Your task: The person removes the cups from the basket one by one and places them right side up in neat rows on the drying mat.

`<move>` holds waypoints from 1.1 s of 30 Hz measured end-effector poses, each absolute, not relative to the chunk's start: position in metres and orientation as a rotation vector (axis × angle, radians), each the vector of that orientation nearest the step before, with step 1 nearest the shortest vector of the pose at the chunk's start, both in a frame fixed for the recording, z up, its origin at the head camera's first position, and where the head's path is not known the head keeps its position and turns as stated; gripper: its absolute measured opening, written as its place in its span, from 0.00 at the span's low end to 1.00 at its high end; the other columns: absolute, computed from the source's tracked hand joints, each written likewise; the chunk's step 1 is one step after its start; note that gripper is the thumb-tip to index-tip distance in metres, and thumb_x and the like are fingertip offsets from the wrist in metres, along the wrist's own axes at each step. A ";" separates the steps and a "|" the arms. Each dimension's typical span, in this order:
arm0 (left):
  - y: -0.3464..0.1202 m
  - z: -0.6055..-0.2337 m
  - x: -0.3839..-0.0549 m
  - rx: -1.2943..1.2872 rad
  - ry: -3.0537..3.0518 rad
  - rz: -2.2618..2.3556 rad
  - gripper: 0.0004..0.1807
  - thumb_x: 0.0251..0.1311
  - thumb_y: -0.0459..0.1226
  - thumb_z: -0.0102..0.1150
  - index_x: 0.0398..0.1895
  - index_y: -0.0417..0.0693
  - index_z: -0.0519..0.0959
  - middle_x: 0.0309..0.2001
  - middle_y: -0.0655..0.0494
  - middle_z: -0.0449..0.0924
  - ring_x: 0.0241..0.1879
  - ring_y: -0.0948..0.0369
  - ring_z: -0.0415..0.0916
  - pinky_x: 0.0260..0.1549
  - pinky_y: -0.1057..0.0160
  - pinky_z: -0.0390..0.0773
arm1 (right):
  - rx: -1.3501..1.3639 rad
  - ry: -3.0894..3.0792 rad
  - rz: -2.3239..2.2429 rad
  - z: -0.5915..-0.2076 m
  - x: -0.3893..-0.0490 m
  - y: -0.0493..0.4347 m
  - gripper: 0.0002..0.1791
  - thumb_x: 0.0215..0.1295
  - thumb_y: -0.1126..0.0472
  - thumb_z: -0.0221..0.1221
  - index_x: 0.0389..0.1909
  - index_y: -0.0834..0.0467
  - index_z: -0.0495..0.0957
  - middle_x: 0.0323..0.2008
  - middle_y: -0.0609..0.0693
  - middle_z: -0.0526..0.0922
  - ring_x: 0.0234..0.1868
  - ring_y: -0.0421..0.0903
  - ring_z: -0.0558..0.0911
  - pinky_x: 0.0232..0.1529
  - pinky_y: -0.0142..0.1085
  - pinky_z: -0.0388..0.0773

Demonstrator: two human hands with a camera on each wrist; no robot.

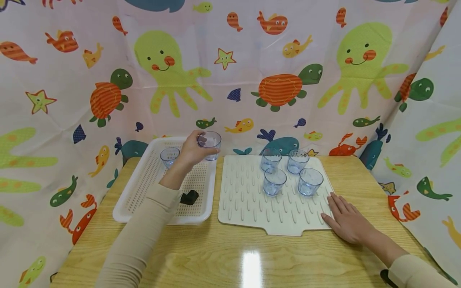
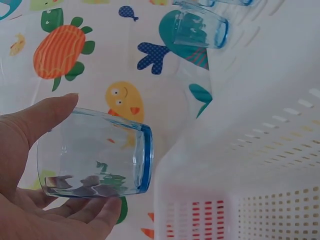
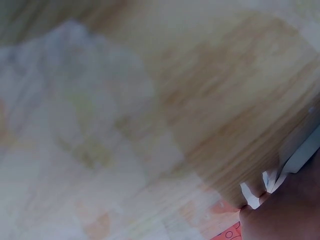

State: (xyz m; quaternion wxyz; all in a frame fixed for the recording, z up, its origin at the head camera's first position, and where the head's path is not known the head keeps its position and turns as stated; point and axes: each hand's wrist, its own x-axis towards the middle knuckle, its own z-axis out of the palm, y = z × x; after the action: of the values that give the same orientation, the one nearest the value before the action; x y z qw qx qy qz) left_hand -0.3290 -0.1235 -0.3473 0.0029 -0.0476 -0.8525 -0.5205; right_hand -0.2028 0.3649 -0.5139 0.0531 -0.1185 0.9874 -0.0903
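My left hand [image 1: 192, 150] grips a clear, blue-tinted drinking glass [image 1: 213, 141] above the back right edge of the white plastic basket [image 1: 212, 200]. In the left wrist view, the thumb lies along one side of this glass [image 2: 95, 155] and the fingers along the other. A second glass [image 1: 168, 159] sits inside the basket, partly behind the left hand. On the cream ridged draining mat [image 1: 239, 188] stand several similar glasses [image 1: 275, 182] with their rims up. My right hand [image 1: 347, 220] rests with extended fingers at the mat's right edge.
A small black object [image 1: 189, 197] lies in the basket, beside my left sleeve. Basket and mat stand side by side on a wooden table [image 1: 201, 256]. A curtain [image 1: 216, 104] printed with sea animals hangs behind and at both sides.
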 end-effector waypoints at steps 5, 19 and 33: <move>-0.117 -0.346 -0.327 -0.176 -2.679 -1.630 0.48 0.56 0.39 0.76 0.77 0.44 0.58 0.72 0.38 0.64 0.69 0.42 0.66 0.64 0.47 0.74 | -0.359 2.999 -0.268 -0.513 -0.202 0.365 0.49 0.77 0.34 0.44 0.77 0.73 0.51 0.78 0.73 0.47 0.76 0.74 0.48 0.70 0.72 0.46; -0.090 -0.345 -0.327 -0.231 -2.676 -1.678 0.48 0.55 0.40 0.77 0.76 0.45 0.60 0.68 0.41 0.68 0.66 0.44 0.68 0.61 0.46 0.75 | -0.353 2.985 -0.279 -0.516 -0.205 0.366 0.50 0.78 0.33 0.42 0.78 0.73 0.49 0.78 0.73 0.46 0.77 0.74 0.47 0.71 0.72 0.44; -0.053 -0.351 -0.331 -0.238 -2.697 -1.690 0.49 0.56 0.41 0.77 0.77 0.45 0.59 0.70 0.41 0.67 0.68 0.44 0.67 0.63 0.46 0.74 | -0.379 2.996 -0.295 -0.511 -0.202 0.366 0.48 0.79 0.36 0.43 0.77 0.74 0.50 0.78 0.74 0.47 0.76 0.74 0.49 0.71 0.70 0.47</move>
State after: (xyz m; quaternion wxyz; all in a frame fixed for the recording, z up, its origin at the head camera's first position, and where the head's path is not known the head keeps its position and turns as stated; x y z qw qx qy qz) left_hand -0.3310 -0.0525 -0.3515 -0.0250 -0.0746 -0.8447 -0.5295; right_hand -0.2021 0.3663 -0.5109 0.0534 -0.1247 0.9860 -0.0971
